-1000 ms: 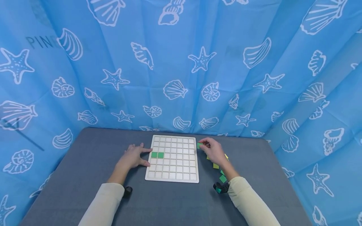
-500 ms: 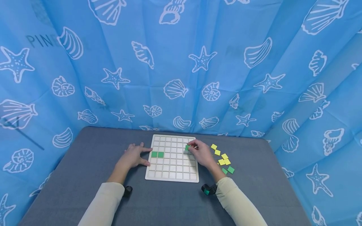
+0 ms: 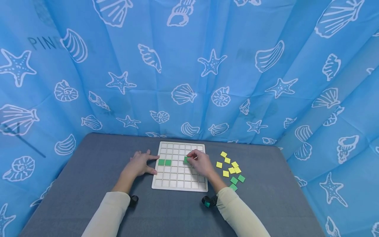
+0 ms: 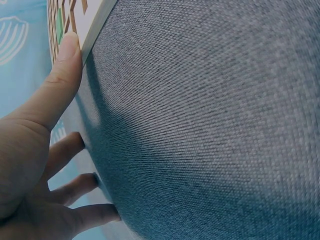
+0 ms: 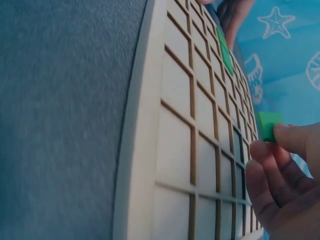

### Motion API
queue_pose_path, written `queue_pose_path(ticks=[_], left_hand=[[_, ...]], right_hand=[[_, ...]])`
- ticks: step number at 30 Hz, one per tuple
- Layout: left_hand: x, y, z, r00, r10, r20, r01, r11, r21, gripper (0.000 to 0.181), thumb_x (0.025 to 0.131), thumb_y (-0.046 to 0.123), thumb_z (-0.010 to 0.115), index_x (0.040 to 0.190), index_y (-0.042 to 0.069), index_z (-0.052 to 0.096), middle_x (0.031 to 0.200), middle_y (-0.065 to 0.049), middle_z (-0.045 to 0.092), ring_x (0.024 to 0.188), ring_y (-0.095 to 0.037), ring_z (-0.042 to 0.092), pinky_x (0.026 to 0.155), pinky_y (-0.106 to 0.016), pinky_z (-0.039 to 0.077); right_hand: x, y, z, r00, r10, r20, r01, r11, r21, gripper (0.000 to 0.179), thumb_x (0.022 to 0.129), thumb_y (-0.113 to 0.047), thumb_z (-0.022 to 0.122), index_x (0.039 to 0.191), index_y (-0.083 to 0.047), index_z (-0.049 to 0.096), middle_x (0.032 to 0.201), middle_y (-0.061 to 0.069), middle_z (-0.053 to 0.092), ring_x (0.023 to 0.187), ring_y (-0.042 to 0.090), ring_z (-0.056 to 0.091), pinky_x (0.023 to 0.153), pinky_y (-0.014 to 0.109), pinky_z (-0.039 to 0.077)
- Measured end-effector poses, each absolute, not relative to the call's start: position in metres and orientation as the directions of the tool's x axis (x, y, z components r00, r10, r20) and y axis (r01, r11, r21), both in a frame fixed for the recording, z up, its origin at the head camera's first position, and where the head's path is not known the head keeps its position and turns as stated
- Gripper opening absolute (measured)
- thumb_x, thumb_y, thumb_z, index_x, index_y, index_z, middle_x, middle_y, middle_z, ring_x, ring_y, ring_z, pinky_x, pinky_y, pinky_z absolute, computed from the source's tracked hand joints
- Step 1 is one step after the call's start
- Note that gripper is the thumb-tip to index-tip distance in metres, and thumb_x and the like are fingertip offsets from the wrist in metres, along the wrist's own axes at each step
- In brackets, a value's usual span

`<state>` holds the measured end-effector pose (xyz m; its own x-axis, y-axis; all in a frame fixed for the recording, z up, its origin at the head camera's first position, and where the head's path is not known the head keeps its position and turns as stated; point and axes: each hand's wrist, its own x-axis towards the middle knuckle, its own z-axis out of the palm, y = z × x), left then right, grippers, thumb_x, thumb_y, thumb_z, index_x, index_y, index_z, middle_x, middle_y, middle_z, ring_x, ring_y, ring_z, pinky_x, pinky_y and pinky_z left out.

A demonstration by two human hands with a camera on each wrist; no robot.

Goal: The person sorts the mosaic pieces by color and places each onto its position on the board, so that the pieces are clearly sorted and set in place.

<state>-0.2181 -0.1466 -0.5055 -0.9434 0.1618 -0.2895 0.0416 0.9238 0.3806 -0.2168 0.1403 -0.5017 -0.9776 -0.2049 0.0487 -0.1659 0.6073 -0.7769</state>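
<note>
A white square grid board with a raised rim lies on the grey table. Two green square tiles sit side by side in cells at its left, in one row. My left hand has its thumb and index finger spread against the board's left edge; in the left wrist view the thumb presses on the rim and the other fingers reach out over the cloth. Above the board's middle, my right hand pinches a green tile between thumb and fingers, tilted and raised above the cells.
Several loose yellow tiles lie right of the board, with a few green tiles nearer the front. A blue curtain with shell prints hangs behind and around the grey table.
My right hand has carried the green tile leftward from beyond the board's right edge to over its middle, uncovering the loose tiles. My left hand has stayed in place.
</note>
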Motion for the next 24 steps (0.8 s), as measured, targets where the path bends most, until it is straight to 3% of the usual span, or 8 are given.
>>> queue_pose_path(ticks=[10, 24], left_hand=[[-0.22, -0.147, -0.507, -0.944, 0.161, -0.287, 0.041, 0.923, 0.383, 0.082, 0.073, 0.045, 0.087, 0.148, 0.032, 0.056, 0.165, -0.023, 0.031, 0.152, -0.057, 0.02, 0.114, -0.079, 0.023], [-0.219, -0.146, -0.507, -0.94, 0.154, -0.303, 0.033, 0.928, 0.37, 0.082, 0.074, 0.046, 0.087, 0.148, 0.032, 0.056, 0.165, -0.023, 0.032, 0.151, -0.057, 0.021, 0.113, -0.078, 0.024]], right_hand=[[-0.215, 0.119, -0.503, -0.969, -0.243, 0.032, -0.18, 0.614, -0.768, 0.006, 0.095, -0.014, 0.072, 0.1, -0.011, 0.073, 0.095, 0.002, 0.074, 0.085, 0.012, 0.066, 0.073, 0.028, 0.054], [-0.214, 0.094, -0.51, -0.968, -0.249, 0.04, -0.211, 0.712, -0.67, 0.004, 0.095, -0.015, 0.072, 0.099, -0.014, 0.074, 0.09, -0.003, 0.073, 0.083, 0.009, 0.064, 0.075, 0.029, 0.054]])
